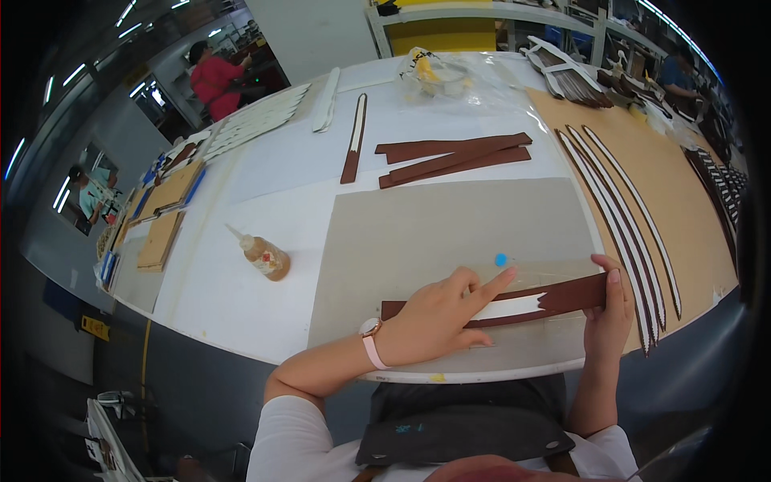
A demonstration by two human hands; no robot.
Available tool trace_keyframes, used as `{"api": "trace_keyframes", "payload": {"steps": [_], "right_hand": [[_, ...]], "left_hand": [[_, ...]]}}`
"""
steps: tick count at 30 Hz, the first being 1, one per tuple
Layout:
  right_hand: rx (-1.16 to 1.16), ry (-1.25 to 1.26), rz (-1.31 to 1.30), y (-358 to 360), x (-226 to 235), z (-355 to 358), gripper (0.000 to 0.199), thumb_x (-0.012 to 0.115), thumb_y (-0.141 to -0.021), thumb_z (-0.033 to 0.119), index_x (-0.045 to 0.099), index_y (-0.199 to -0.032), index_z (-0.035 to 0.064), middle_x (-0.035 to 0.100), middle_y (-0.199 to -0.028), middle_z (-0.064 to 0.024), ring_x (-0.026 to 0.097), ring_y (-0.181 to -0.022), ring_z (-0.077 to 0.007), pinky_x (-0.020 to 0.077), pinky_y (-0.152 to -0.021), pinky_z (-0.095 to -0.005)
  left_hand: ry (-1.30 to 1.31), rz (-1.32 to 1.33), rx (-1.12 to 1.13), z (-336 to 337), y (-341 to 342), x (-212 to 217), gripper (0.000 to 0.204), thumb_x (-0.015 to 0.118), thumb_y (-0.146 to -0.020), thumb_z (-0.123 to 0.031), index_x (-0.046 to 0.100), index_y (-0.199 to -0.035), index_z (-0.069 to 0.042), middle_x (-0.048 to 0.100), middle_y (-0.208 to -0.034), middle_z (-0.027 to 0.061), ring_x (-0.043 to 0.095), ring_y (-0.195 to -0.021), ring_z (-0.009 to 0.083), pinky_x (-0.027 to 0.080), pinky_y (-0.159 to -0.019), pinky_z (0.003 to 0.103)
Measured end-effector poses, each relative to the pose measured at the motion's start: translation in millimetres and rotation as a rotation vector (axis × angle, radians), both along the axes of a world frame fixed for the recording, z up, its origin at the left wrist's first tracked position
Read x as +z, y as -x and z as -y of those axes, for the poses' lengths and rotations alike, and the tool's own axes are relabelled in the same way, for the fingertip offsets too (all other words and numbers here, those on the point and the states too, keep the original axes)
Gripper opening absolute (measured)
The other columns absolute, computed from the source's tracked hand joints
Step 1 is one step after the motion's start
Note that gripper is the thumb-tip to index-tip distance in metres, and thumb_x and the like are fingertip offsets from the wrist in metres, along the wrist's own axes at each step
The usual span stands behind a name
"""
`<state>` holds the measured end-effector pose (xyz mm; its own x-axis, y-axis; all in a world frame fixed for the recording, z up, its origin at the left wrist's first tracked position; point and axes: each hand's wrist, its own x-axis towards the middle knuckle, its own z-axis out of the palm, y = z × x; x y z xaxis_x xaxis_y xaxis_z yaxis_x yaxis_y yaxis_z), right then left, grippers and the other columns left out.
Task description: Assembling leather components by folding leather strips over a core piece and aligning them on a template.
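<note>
A brown leather-like strip (574, 296) with a white inner band and a zigzag edge lies across the grey mat (450, 217) in front of me. My left hand (426, 317) rests over its left part, index finger and thumb stretched apart; the hand covers much of the strip there. At the strip's right end, my right hand (612, 309) grips it between thumb and fingers. A small blue dot (501, 260) shows on the mat just beyond the strip. To the left stands a squeeze bottle (267, 257) of amber liquid with a pale nozzle.
Several brown strips (458, 157) lie crossed beyond the mat, beside a narrow brown-and-white piece (354, 138). Long thin strips (614, 225) are laid out on the tan board at right. A clear plastic bag (442, 76) sits at the back. Wooden boards (161, 241) lie far left.
</note>
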<state>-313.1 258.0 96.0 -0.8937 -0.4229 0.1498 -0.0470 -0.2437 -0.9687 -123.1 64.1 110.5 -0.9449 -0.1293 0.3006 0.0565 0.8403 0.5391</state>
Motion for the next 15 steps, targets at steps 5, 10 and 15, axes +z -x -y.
{"api": "trace_keyframes", "payload": {"steps": [5, 10, 15], "right_hand": [[0.234, 0.266, 0.161, 42.4, -11.6, -27.9, 0.025, 0.052, -0.105, 0.015, 0.063, -0.124, 0.0019, 0.052, -0.072, 0.0056, 0.037, -0.056, -0.0016, 0.0333, -0.052, -0.0211], [0.413, 0.332, 0.462, 60.3, -32.8, -29.2, 0.026, 0.056, -0.108, 0.023, 0.059, -0.124, 0.0024, 0.072, -0.090, -0.0073, 0.068, -0.073, -0.0128, 0.0524, -0.062, -0.0222], [0.496, -0.101, 0.404, 63.2, -40.1, -18.4, 0.026, 0.056, -0.108, 0.023, 0.059, -0.123, 0.0023, 0.076, -0.108, -0.0155, 0.073, -0.087, -0.0201, 0.0574, -0.074, -0.0299]], "left_hand": [[0.225, -0.036, 0.025, 37.5, -19.0, -27.6, 0.074, 0.064, -0.084, 0.002, 0.049, -0.155, -0.017, 0.060, -0.101, 0.0109, 0.060, -0.095, 0.0294, 0.052, -0.084, 0.038], [-0.033, 0.235, 0.260, 47.2, -25.7, 9.6, 0.058, 0.061, -0.094, -0.002, 0.052, -0.150, -0.014, 0.074, -0.099, 0.0123, 0.070, -0.094, 0.0343, 0.054, -0.081, 0.041], [0.028, 0.474, 0.130, 84.4, -41.4, 12.2, 0.027, 0.065, -0.095, -0.007, 0.066, -0.122, -0.005, 0.074, -0.098, 0.0153, 0.070, -0.092, 0.0352, 0.053, -0.080, 0.039]]}}
